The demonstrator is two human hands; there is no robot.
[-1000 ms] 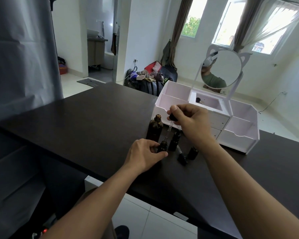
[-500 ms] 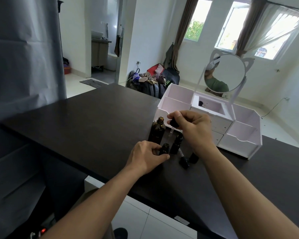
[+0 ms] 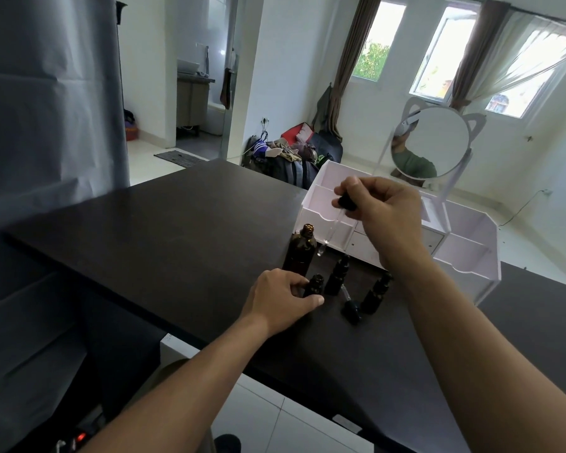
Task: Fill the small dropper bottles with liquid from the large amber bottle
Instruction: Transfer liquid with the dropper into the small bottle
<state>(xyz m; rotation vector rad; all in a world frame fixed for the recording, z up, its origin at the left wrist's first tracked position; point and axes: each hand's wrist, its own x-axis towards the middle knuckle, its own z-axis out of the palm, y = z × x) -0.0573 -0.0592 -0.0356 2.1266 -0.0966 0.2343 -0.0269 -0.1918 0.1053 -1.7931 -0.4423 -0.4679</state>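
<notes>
Three small dropper bottles [image 3: 337,276] are standing on the table [image 3: 177,230] beside the uncapped large amber bottle [image 3: 299,255]; contents indiscernible. Left hand [image 3: 280,300] is gripping the open one [image 3: 314,285]; right hand [image 3: 383,207] is pinching a dropper [image 3: 335,220] above.

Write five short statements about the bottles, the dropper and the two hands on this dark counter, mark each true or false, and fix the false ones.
1. The large amber bottle stands uncapped. True.
2. The right hand pinches a dropper by its black bulb. True.
3. The dropper's glass tip is inside the large amber bottle. False: it hangs in the air just right of the bottle's shoulder.
4. The left hand rests flat, away from every bottle. False: its fingers and thumb hold a small open bottle.
5. A spare dropper cap lies on its side on the counter. True.
</notes>
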